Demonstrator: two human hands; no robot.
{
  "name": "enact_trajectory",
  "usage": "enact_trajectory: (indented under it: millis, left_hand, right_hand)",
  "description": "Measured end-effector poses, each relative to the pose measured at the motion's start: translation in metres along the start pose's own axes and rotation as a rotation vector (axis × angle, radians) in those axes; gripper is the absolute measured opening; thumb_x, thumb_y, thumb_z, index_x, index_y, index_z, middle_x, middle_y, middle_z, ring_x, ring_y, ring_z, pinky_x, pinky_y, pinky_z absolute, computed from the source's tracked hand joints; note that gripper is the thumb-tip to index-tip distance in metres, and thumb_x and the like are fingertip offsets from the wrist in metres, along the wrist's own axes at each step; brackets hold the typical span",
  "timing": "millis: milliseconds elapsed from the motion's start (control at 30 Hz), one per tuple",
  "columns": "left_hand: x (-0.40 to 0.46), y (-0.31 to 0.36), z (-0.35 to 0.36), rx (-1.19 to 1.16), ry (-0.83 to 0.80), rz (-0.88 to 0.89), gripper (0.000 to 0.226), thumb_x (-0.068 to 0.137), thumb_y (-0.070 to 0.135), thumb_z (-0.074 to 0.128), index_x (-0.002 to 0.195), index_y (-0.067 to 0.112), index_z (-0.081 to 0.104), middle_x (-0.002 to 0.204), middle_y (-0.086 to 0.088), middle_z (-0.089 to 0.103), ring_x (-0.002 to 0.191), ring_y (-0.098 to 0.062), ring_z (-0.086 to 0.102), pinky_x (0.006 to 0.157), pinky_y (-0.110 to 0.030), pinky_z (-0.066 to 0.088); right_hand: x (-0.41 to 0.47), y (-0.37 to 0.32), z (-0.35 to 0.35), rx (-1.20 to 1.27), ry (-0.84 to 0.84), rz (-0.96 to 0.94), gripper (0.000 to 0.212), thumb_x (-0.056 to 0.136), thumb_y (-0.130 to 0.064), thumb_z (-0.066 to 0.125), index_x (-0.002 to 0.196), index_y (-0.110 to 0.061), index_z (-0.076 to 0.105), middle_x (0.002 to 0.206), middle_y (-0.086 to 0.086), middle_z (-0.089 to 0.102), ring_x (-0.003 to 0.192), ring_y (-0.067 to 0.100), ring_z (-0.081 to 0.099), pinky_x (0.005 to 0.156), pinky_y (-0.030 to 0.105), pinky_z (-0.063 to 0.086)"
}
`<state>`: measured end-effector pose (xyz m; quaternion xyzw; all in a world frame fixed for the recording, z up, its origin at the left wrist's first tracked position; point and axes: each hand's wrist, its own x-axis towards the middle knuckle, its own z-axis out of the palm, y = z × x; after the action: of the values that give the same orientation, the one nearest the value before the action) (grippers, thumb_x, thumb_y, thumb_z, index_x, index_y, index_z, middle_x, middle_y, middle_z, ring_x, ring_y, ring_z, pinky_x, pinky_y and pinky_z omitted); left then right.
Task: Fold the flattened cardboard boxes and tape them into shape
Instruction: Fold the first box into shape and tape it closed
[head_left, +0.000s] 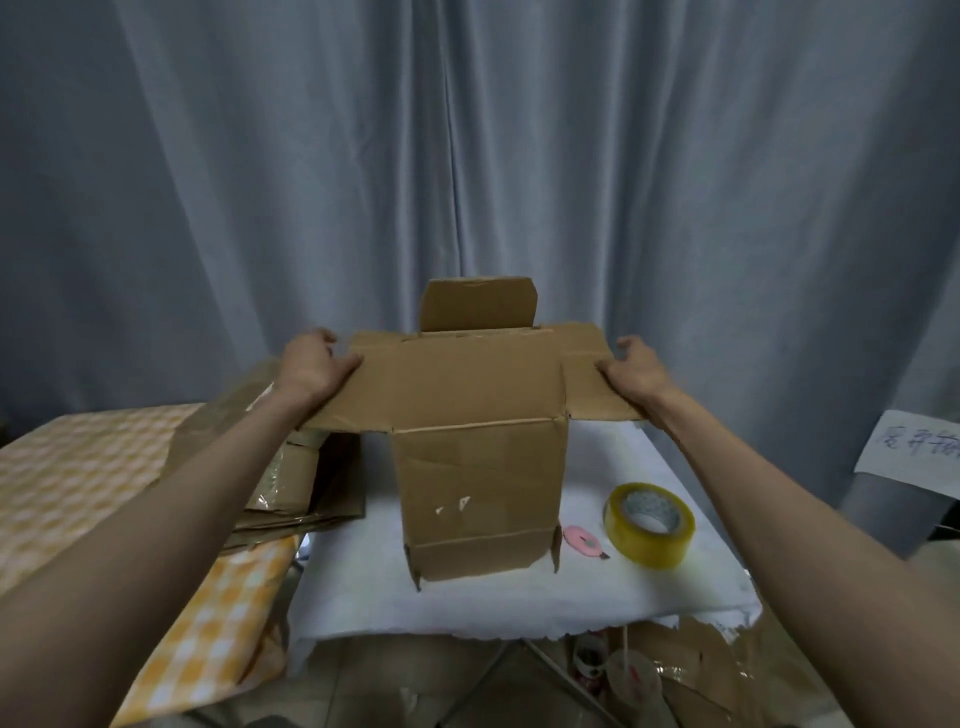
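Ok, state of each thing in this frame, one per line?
Box: unfolded flat, untaped, held up over the table.
Left hand: grips the box's left flap.
Right hand: grips the box's right flap.
Tape: lying on the table, untouched.
Cardboard stack: flattened, at left.

Grey-blue pleated curtains (467, 156) hang behind a white-covered table (519, 597) beside an orange-checked cloth (78, 467).

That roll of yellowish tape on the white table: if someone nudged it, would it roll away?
Probably not. The tape roll lies on its flat side on the white table cover, so a nudge would likely just slide it. The cloth-like cover looks soft, which should add drag. Stood on edge, it could well roll.
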<state>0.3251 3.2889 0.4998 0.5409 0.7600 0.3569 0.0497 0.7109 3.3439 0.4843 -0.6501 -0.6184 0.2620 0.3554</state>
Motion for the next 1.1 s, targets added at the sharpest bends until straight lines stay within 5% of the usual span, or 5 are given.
enact_trajectory:
  millis: [133, 267, 467, 767, 1100]
  left_hand:
    - [-0.014, 0.006, 0.014, 0.21, 0.065, 0.334, 0.02, 0.093, 0.016, 0.059, 0.095, 0.004, 0.075, 0.101, -0.021, 0.065, 0.098, -0.04, 0.059, 0.085, -0.042, 0.044]
    - [-0.029, 0.017, 0.009, 0.054, 0.033, 0.203, 0.042, 0.102, 0.035, 0.046, 0.071, 0.016, 0.067, 0.074, -0.01, 0.064, 0.082, -0.034, 0.061, 0.07, -0.034, 0.037]
    - [-0.058, 0.004, -0.011, -0.917, -0.423, 0.079, 0.09, 0.078, 0.087, 0.039, 0.131, 0.017, 0.059, 0.129, 0.006, 0.065, 0.116, -0.007, 0.061, 0.105, -0.03, 0.037]
    - [-0.037, 0.032, -0.016, -0.283, -0.284, 0.191, 0.133, 0.061, 0.059, 0.085, 0.159, 0.018, 0.005, 0.165, 0.001, 0.011, 0.149, -0.02, 0.02, 0.12, -0.043, 0.023]
    - [0.007, 0.073, -0.012, 0.196, -0.464, 0.215, 0.149, 0.055, 0.06, 0.088, 0.157, 0.018, -0.012, 0.166, 0.002, -0.008, 0.153, -0.023, 0.001, 0.122, -0.043, 0.011]
  right_hand:
    - [-0.012, 0.002, 0.02, -0.331, 0.184, -0.27, 0.023, 0.097, -0.024, 0.055, 0.107, -0.009, 0.069, 0.121, 0.013, 0.052, 0.118, 0.034, 0.047, 0.091, 0.039, 0.042]
    - [-0.02, -0.016, 0.02, -0.346, 0.053, -0.217, 0.046, 0.096, -0.042, 0.053, 0.078, -0.003, 0.069, 0.086, 0.012, 0.066, 0.082, 0.031, 0.064, 0.07, 0.039, 0.052]
    - [-0.044, -0.022, 0.024, -0.049, -0.141, -0.039, 0.086, 0.085, -0.084, 0.026, 0.099, -0.012, 0.07, 0.117, 0.013, 0.067, 0.106, 0.032, 0.062, 0.093, 0.044, 0.046]
    - [-0.053, -0.044, -0.014, -0.074, -0.189, -0.175, 0.127, 0.052, -0.102, 0.05, 0.152, -0.025, 0.039, 0.155, 0.0, 0.042, 0.137, 0.024, 0.045, 0.104, 0.04, 0.041]
    - [-0.059, -0.064, 0.006, -0.662, -0.109, -0.31, 0.082, 0.065, -0.085, 0.062, 0.107, -0.014, 0.059, 0.128, 0.007, 0.058, 0.125, 0.028, 0.043, 0.081, 0.037, 0.036]
